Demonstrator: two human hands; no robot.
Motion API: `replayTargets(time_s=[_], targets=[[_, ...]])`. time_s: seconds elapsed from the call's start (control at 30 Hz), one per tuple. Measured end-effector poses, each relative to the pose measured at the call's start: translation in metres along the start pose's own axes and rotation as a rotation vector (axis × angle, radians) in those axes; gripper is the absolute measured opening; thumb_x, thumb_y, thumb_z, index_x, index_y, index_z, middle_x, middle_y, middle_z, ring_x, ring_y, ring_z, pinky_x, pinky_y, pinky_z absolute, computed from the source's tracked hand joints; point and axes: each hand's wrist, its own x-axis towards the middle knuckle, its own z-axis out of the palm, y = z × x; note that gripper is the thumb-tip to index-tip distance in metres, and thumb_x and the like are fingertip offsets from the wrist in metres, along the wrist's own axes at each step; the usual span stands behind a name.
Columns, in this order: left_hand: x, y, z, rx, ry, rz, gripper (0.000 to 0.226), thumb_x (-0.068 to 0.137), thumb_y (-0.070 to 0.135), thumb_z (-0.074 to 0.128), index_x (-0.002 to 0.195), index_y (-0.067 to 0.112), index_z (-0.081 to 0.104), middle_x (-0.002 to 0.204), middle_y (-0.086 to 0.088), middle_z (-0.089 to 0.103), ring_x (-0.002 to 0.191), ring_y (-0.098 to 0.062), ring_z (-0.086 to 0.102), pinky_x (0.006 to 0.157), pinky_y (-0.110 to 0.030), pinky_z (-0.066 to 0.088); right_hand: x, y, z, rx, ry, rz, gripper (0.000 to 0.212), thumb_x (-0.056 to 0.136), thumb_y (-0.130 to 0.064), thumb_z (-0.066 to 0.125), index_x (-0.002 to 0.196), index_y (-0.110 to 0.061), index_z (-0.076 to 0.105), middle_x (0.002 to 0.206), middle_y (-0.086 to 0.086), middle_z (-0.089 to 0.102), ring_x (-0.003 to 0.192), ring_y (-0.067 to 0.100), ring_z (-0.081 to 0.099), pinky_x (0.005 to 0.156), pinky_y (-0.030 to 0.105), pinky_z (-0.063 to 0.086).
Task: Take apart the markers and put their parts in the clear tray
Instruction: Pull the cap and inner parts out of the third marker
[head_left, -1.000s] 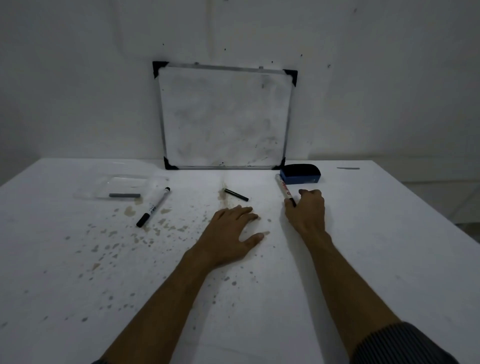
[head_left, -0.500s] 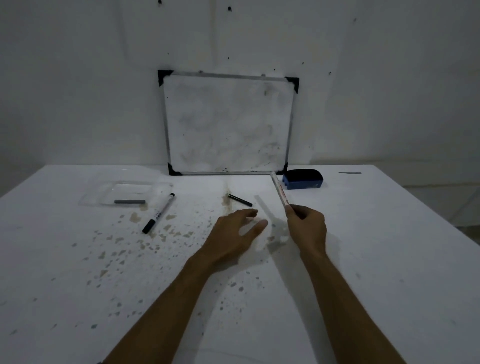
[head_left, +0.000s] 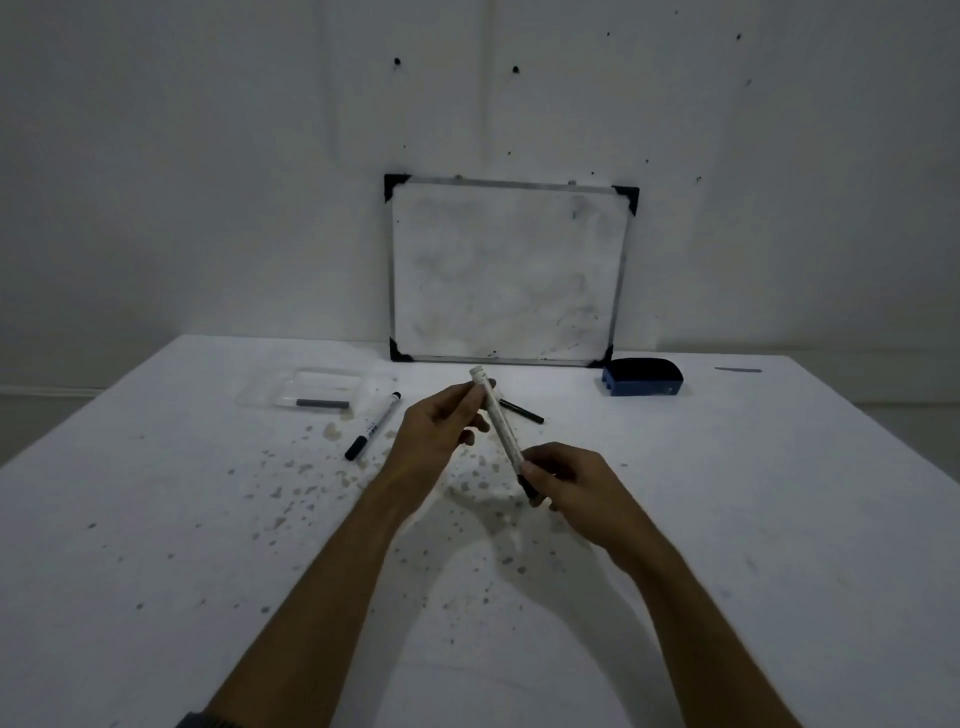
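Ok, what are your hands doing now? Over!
Left hand and right hand both grip white marker, held off the table. Second marker lies by clear tray. Nothing in the way.

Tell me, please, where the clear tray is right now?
The clear tray sits on the table's far left, left of the whiteboard, beside a marker lying on the table.

two bare forearms, a dark ribbed sleeve cuff (head_left: 200, 721) at the left elbow.
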Motion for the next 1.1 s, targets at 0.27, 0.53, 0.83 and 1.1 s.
replayTargets(time_s=[0.27,0.53,0.83,1.1], targets=[[-0.006,-0.013,-0.015,0.118,-0.057,-0.042,0.027,0.102,0.025,0.064,0.12,0.007,0.073,0.112,-0.01,0.079,0.105,-0.025,0.077,0.101,-0.041,0.058,0.057,-0.023,0.021,-0.246,-0.043,-0.11,0.035,0.1,-0.04,0.056,0.13,-0.023,0.047,0.102,0.006,0.073,0.087,0.017,0.07,0.075,0.031,0.057],[-0.001,-0.011,-0.049,0.329,-0.109,-0.006,0.029,0.109,0.038,0.044,0.127,0.03,0.066,0.104,-0.004,0.075,0.094,-0.032,0.073,0.081,-0.04,0.06,0.065,0.001,0.044,-0.28,0.054,-0.251,0.025,0.102,-0.043,0.051,0.12,-0.025,0.054,0.092,0.001,0.07,0.077,0.012,0.069,0.071,0.032,0.061],[-0.012,-0.025,-0.029,0.665,-0.229,0.207,0.033,0.11,0.045,0.029,0.107,0.024,0.053,0.07,-0.013,0.053,0.06,-0.024,0.05,0.061,-0.042,0.048,0.068,0.016,0.022,-0.019,-0.158,-0.169,0.026,0.103,-0.043,0.052,0.094,-0.032,0.074,0.067,-0.004,0.067,0.052,0.009,0.056,0.051,0.032,0.046],[-0.007,-0.029,-0.026,0.806,-0.223,0.278,0.037,0.111,0.042,0.03,0.084,0.023,0.048,0.064,0.007,0.046,0.061,-0.016,0.05,0.058,-0.019,0.039,0.062,0.009,0.017,-0.014,-0.252,-0.133,0.032,0.104,-0.041,0.051,0.098,-0.026,0.078,0.059,-0.005,0.059,0.047,0.008,0.046,0.048,0.026,0.041]])
